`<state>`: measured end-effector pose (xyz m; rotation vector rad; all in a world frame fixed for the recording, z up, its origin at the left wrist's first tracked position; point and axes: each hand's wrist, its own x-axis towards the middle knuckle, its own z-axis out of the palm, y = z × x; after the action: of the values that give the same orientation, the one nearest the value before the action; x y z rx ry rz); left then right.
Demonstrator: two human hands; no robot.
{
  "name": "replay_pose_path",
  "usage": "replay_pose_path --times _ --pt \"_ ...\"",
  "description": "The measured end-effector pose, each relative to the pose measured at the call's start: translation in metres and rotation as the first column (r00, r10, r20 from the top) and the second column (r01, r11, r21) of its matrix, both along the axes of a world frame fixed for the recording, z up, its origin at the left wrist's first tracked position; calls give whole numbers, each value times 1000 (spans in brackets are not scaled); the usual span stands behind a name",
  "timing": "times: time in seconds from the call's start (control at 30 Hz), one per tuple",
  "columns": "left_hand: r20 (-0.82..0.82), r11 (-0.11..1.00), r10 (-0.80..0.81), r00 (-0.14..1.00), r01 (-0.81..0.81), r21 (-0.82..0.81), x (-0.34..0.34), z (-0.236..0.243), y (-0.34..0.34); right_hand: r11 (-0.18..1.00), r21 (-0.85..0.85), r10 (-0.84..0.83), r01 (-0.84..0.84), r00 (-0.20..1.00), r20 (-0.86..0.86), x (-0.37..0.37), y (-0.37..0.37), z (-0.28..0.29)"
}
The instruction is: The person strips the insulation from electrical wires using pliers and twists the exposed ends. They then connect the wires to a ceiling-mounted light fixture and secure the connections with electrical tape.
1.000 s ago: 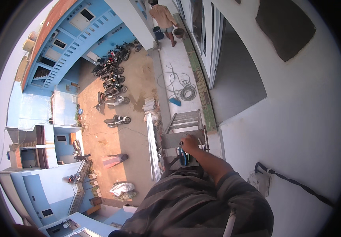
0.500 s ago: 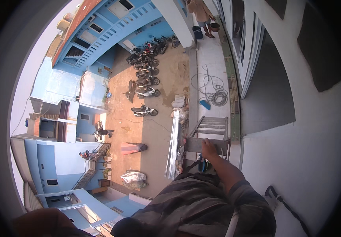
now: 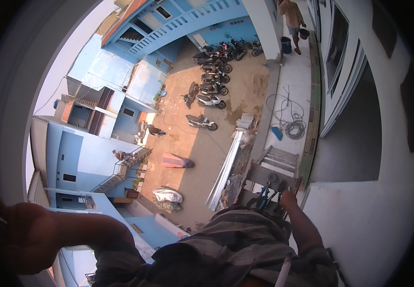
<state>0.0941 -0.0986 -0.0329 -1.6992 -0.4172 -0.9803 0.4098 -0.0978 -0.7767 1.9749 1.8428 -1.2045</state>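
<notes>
My left hand [image 3: 27,237] is raised at the far left, with its fingers curled in. A small pale spot shows between them, too dim to identify. My right hand [image 3: 289,199] is low beside the grey stepladder [image 3: 283,160], its fingers bent round a dark thing that I cannot make out. On the ladder's top step sits a small round grey item [image 3: 272,177], like a roll or a cup. Just below that step is a blue and black object [image 3: 260,198], partly hidden by my striped shirt [image 3: 235,229].
A coiled hose [image 3: 294,129] and a blue flat piece [image 3: 277,133] lie on the walkway. Farther along, a person [image 3: 291,19] carries a dark bucket [image 3: 304,34] near a dark blue bin [image 3: 286,45]. Long white metal strips [image 3: 226,170] and parked motorbikes [image 3: 211,88] occupy the yard.
My right hand has moved off the ladder's top step to its right side, and the round grey item now shows there. My left forearm and hand have come into view at left.
</notes>
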Motion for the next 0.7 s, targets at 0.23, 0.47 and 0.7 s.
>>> replay_pose_path --times 0.23,0.47,0.7 --pt "70 977 49 996 -33 -212 -13 -33 12 991 19 -129 129 992 3 -10 -6 29" --pt "32 345 897 441 -653 -674 54 -173 55 788 325 -337 522 809 -481 1 -17 31" --pt "68 -357 245 967 156 -921 59 -425 83 653 -620 -528 435 -326 -784 -46 26 158"
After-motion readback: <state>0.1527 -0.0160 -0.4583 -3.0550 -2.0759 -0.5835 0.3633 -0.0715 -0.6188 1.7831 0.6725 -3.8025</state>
